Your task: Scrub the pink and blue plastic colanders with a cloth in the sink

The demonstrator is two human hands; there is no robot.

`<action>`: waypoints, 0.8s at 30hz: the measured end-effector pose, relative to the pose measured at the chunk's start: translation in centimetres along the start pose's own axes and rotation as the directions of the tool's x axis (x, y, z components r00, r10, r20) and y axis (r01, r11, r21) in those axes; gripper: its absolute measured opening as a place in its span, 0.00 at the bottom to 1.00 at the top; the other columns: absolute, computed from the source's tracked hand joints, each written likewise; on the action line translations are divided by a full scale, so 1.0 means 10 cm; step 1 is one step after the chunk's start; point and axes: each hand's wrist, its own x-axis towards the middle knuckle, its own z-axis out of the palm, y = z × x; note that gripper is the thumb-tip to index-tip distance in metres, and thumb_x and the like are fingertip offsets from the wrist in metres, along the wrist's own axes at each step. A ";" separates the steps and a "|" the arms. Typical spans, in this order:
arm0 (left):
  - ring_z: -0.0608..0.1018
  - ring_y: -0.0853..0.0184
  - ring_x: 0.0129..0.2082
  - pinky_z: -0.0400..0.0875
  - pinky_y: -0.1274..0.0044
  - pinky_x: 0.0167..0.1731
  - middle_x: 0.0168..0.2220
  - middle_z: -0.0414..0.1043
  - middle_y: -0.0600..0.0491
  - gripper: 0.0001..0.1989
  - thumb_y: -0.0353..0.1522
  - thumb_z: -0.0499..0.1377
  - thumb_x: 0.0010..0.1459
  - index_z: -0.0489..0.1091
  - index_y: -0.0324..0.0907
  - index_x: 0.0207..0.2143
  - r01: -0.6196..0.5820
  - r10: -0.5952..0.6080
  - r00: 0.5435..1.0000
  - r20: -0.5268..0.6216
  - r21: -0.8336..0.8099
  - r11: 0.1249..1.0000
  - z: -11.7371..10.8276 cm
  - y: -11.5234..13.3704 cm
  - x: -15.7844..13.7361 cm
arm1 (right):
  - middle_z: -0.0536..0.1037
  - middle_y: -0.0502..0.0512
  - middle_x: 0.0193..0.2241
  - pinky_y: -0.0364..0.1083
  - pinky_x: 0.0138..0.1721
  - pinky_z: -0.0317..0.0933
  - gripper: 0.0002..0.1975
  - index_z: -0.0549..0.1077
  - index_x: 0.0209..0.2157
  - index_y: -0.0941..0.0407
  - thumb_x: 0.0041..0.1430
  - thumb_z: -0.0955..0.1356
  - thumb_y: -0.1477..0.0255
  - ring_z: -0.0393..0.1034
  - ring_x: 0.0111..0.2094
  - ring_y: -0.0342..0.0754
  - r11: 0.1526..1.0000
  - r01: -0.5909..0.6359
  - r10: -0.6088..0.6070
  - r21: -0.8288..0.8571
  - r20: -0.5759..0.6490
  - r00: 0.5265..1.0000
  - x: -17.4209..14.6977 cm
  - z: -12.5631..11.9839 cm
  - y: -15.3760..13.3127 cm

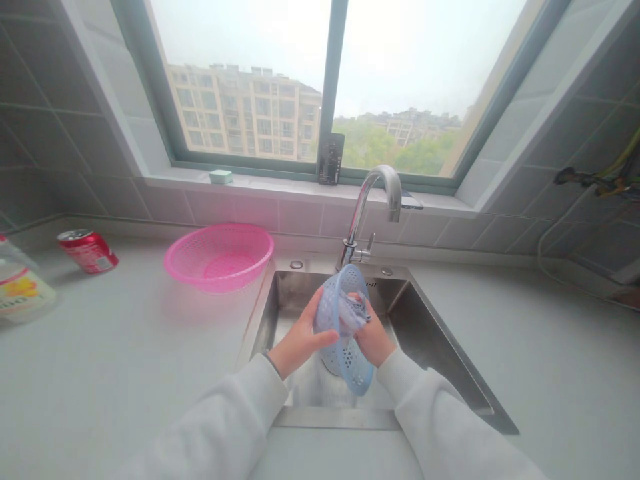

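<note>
The blue perforated basket [340,327] is held on edge over the middle of the steel sink [440,347], its rim running from about 12 o'clock, just below the base of the faucet [373,207], down to about 6 o'clock, where the lower edge hangs nearest the person. Its long axis therefore stands nearly upright, leaning a little toward 1 o'clock at the top, and its hollow side faces 3 o'clock, toward the right hand.

The left hand [300,343] lies at 9 o'clock of the basket, fingers curled round the outer wall with the thumb laid across the mesh, so it clamps the basket from outside. The right hand [373,337] lies at 3 o'clock, reaching into the hollow, and is closed around a crumpled pale cloth [353,310] that it presses against the inside of the mesh. Both hands touch the basket, so neither is nearer; the left bears it, the right works inside it. Whether water runs from the spout I cannot tell.

Farther out, at 10 o'clock of the basket, a pink basket [220,257] sits upright on the pale countertop [115,373], just beside the sink's left rim. At 9 o'clock beyond it a red can [89,250] lies on its side, and a plastic bottle [20,287] shows at the left edge. On the windowsill [280,183] at 11 o'clock rests a green sponge [221,176], and a dark phone [331,159] leans against the window frame at 12 o'clock.
</note>
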 end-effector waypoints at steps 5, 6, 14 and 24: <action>0.57 0.45 0.73 0.50 0.57 0.71 0.74 0.52 0.44 0.60 0.40 0.76 0.45 0.47 0.51 0.74 0.014 -0.017 0.999 -0.029 -0.089 0.996 0.02 0.05 -0.01 | 0.76 0.47 0.32 0.49 0.44 0.67 0.19 0.72 0.36 0.51 0.45 0.79 0.63 0.71 0.34 0.48 0.997 -0.041 0.046 -0.058 0.088 0.995 -0.03 0.02 -0.07; 0.57 0.45 0.73 0.50 0.58 0.71 0.74 0.52 0.44 0.59 0.41 0.75 0.46 0.47 0.51 0.74 -0.015 0.012 0.999 -0.032 -0.085 0.996 0.02 0.06 -0.02 | 0.76 0.47 0.31 0.50 0.44 0.67 0.19 0.72 0.36 0.51 0.46 0.79 0.63 0.71 0.34 0.48 0.996 -0.051 0.059 -0.068 0.106 0.993 -0.04 0.02 -0.09; 0.56 0.42 0.73 0.54 0.56 0.70 0.73 0.55 0.43 0.56 0.46 0.76 0.44 0.55 0.50 0.72 -0.087 0.086 0.994 0.069 0.014 0.996 0.00 0.10 -0.06 | 0.81 0.51 0.35 0.53 0.50 0.68 0.20 0.74 0.36 0.51 0.44 0.81 0.62 0.75 0.40 0.52 0.995 -0.078 0.082 -0.058 0.087 0.993 -0.07 0.03 -0.06; 0.58 0.42 0.72 0.54 0.55 0.69 0.72 0.57 0.43 0.57 0.47 0.76 0.44 0.54 0.53 0.72 -0.069 0.080 0.984 0.157 -0.070 0.995 0.03 0.05 -0.08 | 0.82 0.51 0.45 0.59 0.52 0.71 0.24 0.72 0.48 0.45 0.51 0.77 0.58 0.78 0.48 0.57 0.957 0.018 0.022 0.288 -0.136 0.991 0.07 -0.06 0.00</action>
